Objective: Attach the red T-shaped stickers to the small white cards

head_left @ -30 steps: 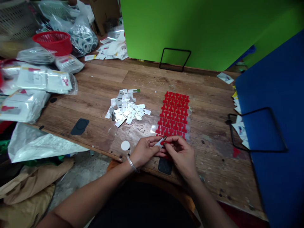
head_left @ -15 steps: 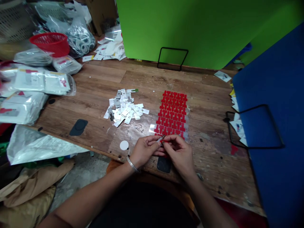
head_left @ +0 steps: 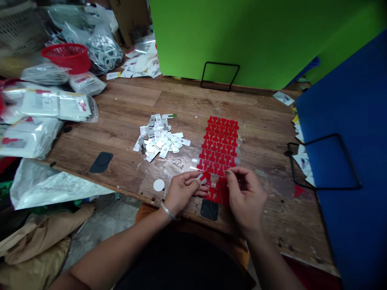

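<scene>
My left hand [head_left: 183, 191] pinches a small silvery-white strip with a red piece [head_left: 206, 176] on its end. Beside it, my right hand [head_left: 246, 195] is over the right edge of a clear sheet bearing rows of red T-shaped pieces [head_left: 219, 143]. Its thumb and forefinger are pressed together; whatever lies between them is too small to make out. The lower part of the sheet runs under and between both hands. Left of the sheet lies a loose pile of white and grey strips [head_left: 161, 139].
Bagged packets [head_left: 45, 102] and a red basket [head_left: 66, 56] crowd the table's left side. A green panel [head_left: 236, 36] stands at the back and a blue panel [head_left: 350, 108] at the right, each with a black wire frame. A white disc [head_left: 159, 185] lies near the front edge.
My right hand has moved right, away from my left hand. The red piece on the strip and the lower rows of the red sheet now show between them.
</scene>
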`<state>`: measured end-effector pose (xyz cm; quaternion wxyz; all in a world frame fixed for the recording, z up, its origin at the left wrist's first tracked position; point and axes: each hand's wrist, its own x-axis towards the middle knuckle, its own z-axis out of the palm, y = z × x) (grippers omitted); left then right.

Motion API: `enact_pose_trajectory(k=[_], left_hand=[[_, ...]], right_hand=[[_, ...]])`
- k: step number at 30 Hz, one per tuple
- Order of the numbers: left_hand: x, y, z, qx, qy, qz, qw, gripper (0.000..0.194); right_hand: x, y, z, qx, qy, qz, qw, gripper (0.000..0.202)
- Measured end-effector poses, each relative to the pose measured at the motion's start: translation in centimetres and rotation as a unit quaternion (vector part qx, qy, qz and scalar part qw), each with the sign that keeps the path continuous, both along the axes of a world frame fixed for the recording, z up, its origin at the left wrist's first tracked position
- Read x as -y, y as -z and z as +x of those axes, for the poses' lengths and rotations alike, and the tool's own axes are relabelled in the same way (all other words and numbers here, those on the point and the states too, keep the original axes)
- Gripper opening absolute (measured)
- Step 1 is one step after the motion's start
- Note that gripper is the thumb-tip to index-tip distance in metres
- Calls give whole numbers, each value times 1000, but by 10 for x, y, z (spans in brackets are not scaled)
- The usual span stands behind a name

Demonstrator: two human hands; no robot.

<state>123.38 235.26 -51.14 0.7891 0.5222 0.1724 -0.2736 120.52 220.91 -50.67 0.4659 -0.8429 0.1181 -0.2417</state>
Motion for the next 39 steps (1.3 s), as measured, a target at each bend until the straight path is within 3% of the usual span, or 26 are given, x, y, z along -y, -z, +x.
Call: enact_pose_trajectory(k=[2, 6, 12, 25, 35, 39], left_hand=[[-1, 0, 0, -2, 1, -8, 1000, 43], [1, -4, 0, 7, 6, -17, 1000, 44], [2, -7, 1, 21, 15, -14, 1000, 49], [4, -3, -4, 64, 14, 3, 998, 49], [7, 2, -5, 98, 10, 13, 995, 39], [7, 1, -5, 101, 20, 9, 995, 40]], right_hand=[[5, -2, 2, -29, 2, 47, 998, 10], [4, 0, 4, -55, -58, 88, 993, 10], [-6, 6, 6, -39, -83, 30, 995, 7], [-9, 7, 6, -58, -104, 27, 993, 6], [-11, 8, 1, 58, -126, -103, 985, 5], [-9, 6, 2, 37, -122, -100, 987, 7]])
